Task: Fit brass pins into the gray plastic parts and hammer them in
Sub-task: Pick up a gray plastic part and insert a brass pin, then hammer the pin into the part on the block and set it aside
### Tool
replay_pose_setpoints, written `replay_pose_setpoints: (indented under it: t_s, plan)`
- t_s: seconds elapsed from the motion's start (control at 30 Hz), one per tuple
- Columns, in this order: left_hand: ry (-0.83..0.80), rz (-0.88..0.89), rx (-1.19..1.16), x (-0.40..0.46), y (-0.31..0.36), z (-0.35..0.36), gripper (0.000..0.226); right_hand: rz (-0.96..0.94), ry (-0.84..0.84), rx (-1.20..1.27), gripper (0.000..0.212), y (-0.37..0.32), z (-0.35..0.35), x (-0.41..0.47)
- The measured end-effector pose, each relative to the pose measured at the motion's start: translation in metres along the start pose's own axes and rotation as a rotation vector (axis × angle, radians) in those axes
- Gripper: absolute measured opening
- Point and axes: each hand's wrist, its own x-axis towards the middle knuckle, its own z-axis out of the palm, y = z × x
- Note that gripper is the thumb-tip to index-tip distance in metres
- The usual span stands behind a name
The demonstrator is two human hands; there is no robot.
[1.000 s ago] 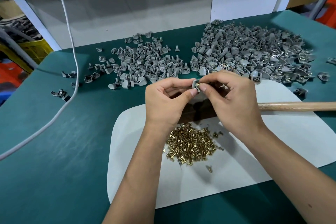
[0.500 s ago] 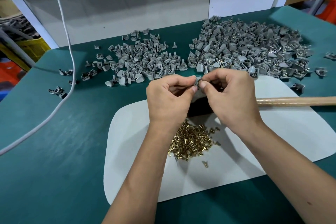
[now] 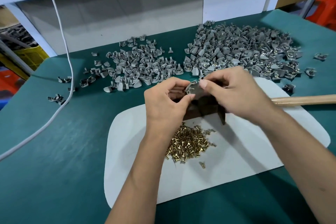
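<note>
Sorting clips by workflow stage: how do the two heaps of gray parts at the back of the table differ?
The right heap is plainly larger and more spread out than the left heap. Brass glints in many of the right heap's parts; the left heap looks almost plain gray. Both hold the same small gray plastic pieces, loose on the green table.

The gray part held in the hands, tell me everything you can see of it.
The gray part is a small, matte, plastic-looking piece with a curved edge. A brass pin shows on its face. It is held in the air above the white mat, pinched between the left hand and the right hand.
</note>
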Motion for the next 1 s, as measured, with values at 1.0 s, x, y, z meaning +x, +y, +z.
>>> replay_pose_setpoints:
  t_s: [1.0]
  plan:
    - [-0.147,-0.074,0.138,0.011,-0.014,-0.014,0.012,-0.246,0.040,-0.385,0.031,-0.005,-0.028,0.003]
